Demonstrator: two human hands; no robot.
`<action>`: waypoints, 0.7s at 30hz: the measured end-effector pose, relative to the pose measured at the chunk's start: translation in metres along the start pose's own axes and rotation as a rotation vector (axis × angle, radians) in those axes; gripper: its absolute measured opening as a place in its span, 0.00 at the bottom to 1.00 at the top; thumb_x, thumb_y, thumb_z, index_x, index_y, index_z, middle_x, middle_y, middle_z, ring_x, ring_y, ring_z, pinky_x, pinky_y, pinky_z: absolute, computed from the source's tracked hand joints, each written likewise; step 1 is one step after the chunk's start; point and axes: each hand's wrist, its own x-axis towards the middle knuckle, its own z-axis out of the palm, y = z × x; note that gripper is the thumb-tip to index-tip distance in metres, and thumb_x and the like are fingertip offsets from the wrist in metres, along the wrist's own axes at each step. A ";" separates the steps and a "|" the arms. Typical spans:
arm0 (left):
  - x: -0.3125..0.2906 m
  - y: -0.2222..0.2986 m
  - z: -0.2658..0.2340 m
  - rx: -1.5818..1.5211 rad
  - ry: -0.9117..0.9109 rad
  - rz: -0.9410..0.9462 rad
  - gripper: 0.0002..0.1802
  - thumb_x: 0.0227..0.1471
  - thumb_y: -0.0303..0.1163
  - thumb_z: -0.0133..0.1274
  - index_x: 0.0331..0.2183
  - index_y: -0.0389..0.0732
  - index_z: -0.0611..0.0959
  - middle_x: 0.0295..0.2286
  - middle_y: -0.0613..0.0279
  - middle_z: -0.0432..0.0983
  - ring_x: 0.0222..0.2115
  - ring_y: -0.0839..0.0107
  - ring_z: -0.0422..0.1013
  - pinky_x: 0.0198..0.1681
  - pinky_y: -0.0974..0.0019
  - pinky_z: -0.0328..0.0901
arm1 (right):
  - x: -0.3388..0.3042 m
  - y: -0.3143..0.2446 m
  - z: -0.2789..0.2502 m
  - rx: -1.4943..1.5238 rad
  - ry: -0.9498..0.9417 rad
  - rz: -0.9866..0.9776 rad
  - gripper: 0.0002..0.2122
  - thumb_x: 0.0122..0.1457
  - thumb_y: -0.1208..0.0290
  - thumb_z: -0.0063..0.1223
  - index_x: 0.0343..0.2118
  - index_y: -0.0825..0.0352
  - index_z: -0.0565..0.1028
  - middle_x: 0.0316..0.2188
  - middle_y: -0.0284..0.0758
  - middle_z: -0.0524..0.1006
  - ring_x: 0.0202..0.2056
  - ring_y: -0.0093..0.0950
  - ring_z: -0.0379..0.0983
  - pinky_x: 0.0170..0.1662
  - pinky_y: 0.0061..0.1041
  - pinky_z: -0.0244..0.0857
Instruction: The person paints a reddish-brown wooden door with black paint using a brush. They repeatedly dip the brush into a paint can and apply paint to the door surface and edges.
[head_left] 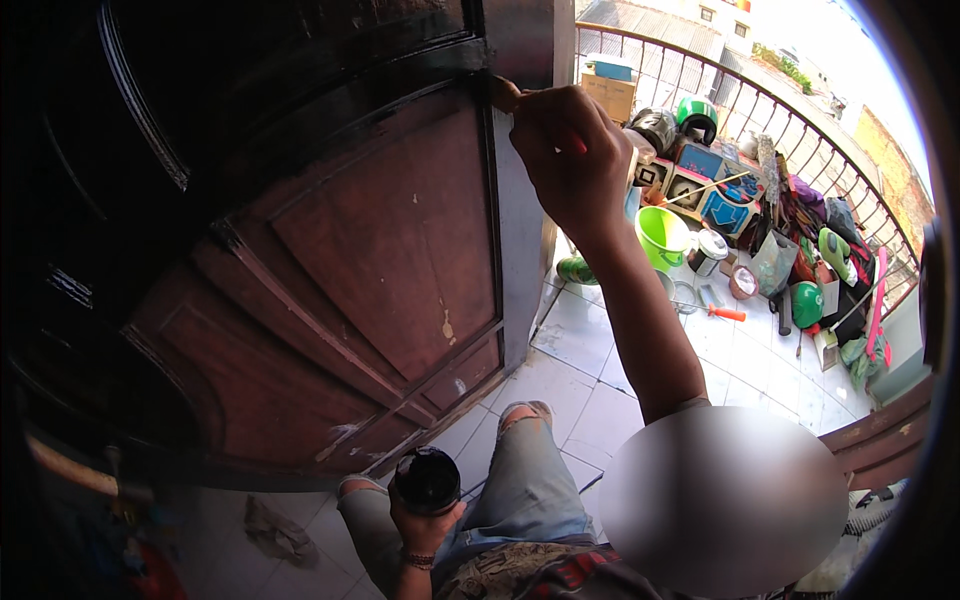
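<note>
My right hand (572,150) is raised against the edge of a wooden door (390,240), its fingers closed on a paintbrush (505,95). Only a short piece of the brush shows; its tip meets the door's frame strip. Glossy black paint covers the door's upper part, while the lower panels are a dull reddish brown with pale scuffs. Down by my knees, my left hand (432,522) grips a paint can (428,480). Dark paint lines the inside of the can, whose open mouth faces up.
White tiles (580,330) cover the floor. To the right stand a lime-green bucket (662,238), a lidded tin (708,250), an orange-handled tool (727,313) and helmets (697,117), before a curved metal railing (800,110). A crumpled rag (280,530) lies at lower left.
</note>
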 end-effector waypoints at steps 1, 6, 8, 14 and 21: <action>0.000 0.000 0.001 -0.013 0.007 0.001 0.51 0.25 0.28 0.76 0.53 0.35 0.68 0.45 0.55 0.75 0.45 0.64 0.75 0.51 0.60 0.69 | 0.007 0.004 0.002 0.009 0.010 -0.020 0.08 0.49 0.79 0.64 0.30 0.65 0.75 0.29 0.37 0.78 0.29 0.37 0.78 0.31 0.31 0.71; 0.000 -0.007 0.001 -0.029 0.046 0.009 0.49 0.25 0.28 0.75 0.52 0.36 0.69 0.44 0.56 0.76 0.44 0.65 0.75 0.51 0.61 0.69 | -0.010 0.000 0.009 -0.043 0.071 -0.189 0.10 0.49 0.79 0.64 0.34 0.65 0.76 0.34 0.39 0.78 0.31 0.39 0.78 0.33 0.33 0.72; 0.001 -0.006 0.001 -0.023 0.045 0.025 0.48 0.25 0.28 0.75 0.51 0.36 0.70 0.44 0.57 0.76 0.43 0.66 0.75 0.51 0.61 0.69 | -0.029 0.006 0.010 -0.063 -0.054 -0.127 0.12 0.48 0.77 0.65 0.36 0.64 0.76 0.34 0.39 0.77 0.33 0.39 0.78 0.34 0.35 0.73; 0.003 0.015 -0.002 -0.081 0.033 -0.031 0.48 0.25 0.28 0.75 0.50 0.36 0.70 0.43 0.57 0.77 0.43 0.66 0.75 0.51 0.62 0.69 | -0.029 -0.008 0.012 -0.094 -0.035 -0.087 0.11 0.49 0.77 0.65 0.34 0.65 0.74 0.31 0.38 0.75 0.30 0.39 0.78 0.31 0.36 0.72; -0.002 -0.002 -0.005 -0.002 0.022 0.023 0.51 0.24 0.29 0.76 0.53 0.34 0.68 0.44 0.55 0.75 0.44 0.64 0.74 0.52 0.60 0.68 | -0.028 -0.012 0.024 -0.200 -0.223 -0.049 0.13 0.50 0.74 0.62 0.37 0.65 0.70 0.31 0.41 0.70 0.31 0.40 0.73 0.32 0.38 0.70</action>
